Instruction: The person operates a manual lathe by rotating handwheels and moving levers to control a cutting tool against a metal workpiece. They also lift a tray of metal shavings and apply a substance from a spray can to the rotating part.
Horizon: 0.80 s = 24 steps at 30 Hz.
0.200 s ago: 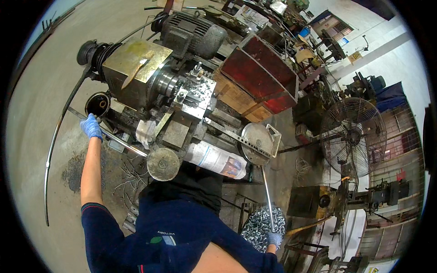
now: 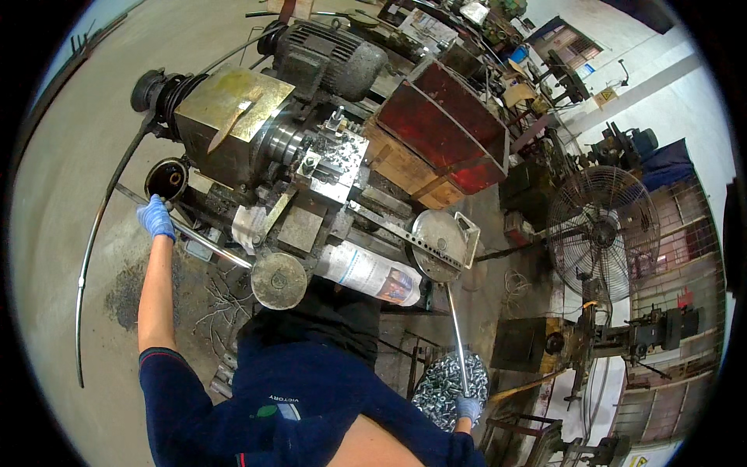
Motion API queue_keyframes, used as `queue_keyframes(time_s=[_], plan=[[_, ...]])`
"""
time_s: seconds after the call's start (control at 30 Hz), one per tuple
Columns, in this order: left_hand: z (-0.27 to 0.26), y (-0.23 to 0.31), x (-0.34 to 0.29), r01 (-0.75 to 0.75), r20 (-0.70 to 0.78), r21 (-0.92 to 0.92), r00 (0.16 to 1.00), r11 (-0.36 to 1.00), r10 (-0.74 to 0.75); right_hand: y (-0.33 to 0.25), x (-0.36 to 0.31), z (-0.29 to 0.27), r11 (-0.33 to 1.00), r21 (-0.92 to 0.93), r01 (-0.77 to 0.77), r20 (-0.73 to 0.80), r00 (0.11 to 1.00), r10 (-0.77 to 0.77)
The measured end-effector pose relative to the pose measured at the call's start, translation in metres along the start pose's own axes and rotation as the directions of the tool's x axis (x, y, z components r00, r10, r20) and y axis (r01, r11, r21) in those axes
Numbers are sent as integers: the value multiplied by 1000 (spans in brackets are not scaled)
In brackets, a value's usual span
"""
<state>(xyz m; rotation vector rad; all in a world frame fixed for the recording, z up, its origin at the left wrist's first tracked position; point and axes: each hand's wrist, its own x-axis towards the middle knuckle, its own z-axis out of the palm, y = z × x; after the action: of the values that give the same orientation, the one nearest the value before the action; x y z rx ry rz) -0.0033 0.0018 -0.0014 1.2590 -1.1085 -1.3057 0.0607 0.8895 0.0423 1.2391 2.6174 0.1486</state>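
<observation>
1. Left lever: smooth, bright, round metal rod, running out from a dull, pitted disc at the machine's near side. Left hand, blue-gloved, has its grip closed around the outer end.
2. Right lever: slim polished rod, slanting down from a larger flat disc. Right hand at its lower end; grip appears wrapped around the rod, fingers too small to make out.
3. Gearbox cover: boxy, brassy, oil-stained. Tool slide: bright metal strewn with chips.
4. Rod ends inside both gloves hidden. Container under the metal parts mostly covered by them; shirt and right arm overlap its near edge.
5. Perforated strip crosses the larger disc. Printed paper lies between the discs. Beyond: ribbed motor, red bin; rightward, caged fan.
</observation>
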Motion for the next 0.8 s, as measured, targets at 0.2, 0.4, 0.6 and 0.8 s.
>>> queue_keyframes(time_s=[0.2,0.4,0.6,0.8], plan=[[-1,0,3,5,-16,-30,1000,1000,-6,-2,-5,2,1000,-15,-1,-28,1000,1],[-2,-3,3,10,8,-74,1000,997,-9,0,-5,2,1000,9,0,-32,999,0],[1,-2,-1,-6,-23,-108,1000,994,3,5,6,13,1000,5,30,-50,998,-29],[3,3,-5,8,-17,-40,1000,999,-8,3,16,19,990,109,92,-43,995,-88]])
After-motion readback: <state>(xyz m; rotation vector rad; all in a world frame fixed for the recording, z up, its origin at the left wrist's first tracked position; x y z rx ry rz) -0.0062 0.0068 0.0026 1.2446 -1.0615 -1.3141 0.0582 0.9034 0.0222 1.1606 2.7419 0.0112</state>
